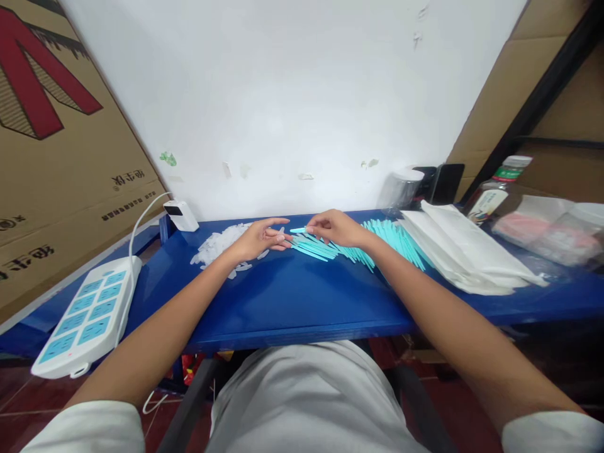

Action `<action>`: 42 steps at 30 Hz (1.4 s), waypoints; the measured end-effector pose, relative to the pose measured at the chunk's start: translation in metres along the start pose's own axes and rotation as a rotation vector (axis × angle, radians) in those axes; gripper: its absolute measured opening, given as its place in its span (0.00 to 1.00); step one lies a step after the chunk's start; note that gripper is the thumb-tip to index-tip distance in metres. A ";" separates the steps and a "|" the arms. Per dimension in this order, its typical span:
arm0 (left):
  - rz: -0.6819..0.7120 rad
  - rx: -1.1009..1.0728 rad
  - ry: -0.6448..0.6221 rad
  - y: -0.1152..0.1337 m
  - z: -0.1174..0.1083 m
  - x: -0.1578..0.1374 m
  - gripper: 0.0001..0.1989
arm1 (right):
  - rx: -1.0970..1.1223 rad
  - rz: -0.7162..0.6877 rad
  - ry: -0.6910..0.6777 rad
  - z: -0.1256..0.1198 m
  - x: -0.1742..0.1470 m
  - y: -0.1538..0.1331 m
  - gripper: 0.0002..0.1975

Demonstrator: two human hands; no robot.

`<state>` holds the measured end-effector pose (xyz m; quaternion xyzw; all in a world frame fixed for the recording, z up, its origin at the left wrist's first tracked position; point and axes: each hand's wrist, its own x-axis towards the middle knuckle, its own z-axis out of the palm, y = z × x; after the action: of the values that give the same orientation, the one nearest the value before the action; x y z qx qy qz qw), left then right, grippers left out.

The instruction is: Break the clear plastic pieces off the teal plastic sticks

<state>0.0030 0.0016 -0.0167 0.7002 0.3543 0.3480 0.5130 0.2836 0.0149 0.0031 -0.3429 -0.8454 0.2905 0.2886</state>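
My right hand (334, 228) pinches a slim turquoise stick (298, 230) between thumb and fingers, its free end pointing left toward my other hand. My left hand (264, 239) is half curled, the index finger stretched out. A small clear plastic piece (282, 231) shows at its thumb tip and seems to be held there. Under and beside that hand lies a loose heap of similar clear plastic pieces (218, 245). Many turquoise sticks (315, 248) lie side by side in a row below my right hand. More turquoise sticks (394, 238) continue to the right, partly hidden by my right wrist.
White paper-like sheets (467, 251) are stacked at right on the blue table (302, 308). Behind them stand a clear jar (401, 189) and a bottle (495, 189); plastic bags (550, 229) lie beyond. A power strip (89, 314) and a white adapter (182, 216) are at left.
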 end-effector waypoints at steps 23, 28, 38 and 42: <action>0.014 0.316 0.168 0.011 0.001 -0.003 0.25 | -0.155 -0.071 0.141 -0.006 0.001 -0.006 0.20; 0.000 0.331 0.142 0.012 0.002 -0.005 0.24 | -0.147 -0.079 0.132 -0.003 0.001 -0.008 0.20; -0.034 0.292 0.058 0.016 0.020 -0.008 0.25 | -0.110 -0.166 0.104 0.025 0.002 -0.011 0.15; 0.051 0.585 0.188 0.015 0.006 -0.005 0.24 | -0.169 -0.064 0.135 0.021 0.003 -0.005 0.11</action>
<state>0.0071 -0.0091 -0.0046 0.7915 0.4677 0.3074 0.2456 0.2655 0.0081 -0.0066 -0.3577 -0.8559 0.1853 0.3242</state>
